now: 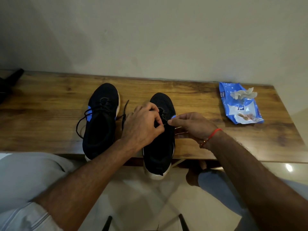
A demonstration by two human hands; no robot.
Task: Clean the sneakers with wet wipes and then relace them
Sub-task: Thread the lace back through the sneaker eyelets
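The black lace (165, 124) of the right sneaker (160, 130) is the thing in hand, a thin soft cord that will bend anywhere and keep no shape, so it is best taken close to its tip, where a stiffened end, if it has one, can be steered into an eyelet; the short stretch visible between the two hands looks taut; the left hand (143, 125) curls over the shoe's tongue area with its fingers (158, 121) bunched and pinching the lace, and the right hand (190, 125) pinches the lace's other side between thumb and forefinger, its remaining fingers loosely curled; the sneaker itself looks light, with a soft knit upper that will give under pressure and a firmer pale sole, so it probably needs steadying while the lace is pulled; it lies toe away on the near edge of the wooden tabletop (200, 100), its heel overhanging that edge; just to its left sits the left sneaker (100, 120), its lace (83, 120) threaded but loose and trailing onto the wood; well apart at the far right lies a blue wet-wipes packet (240, 104) with a crumpled used wipe (243, 94) on top; a dark object (10, 82) sits at the far left edge, too cropped to name.
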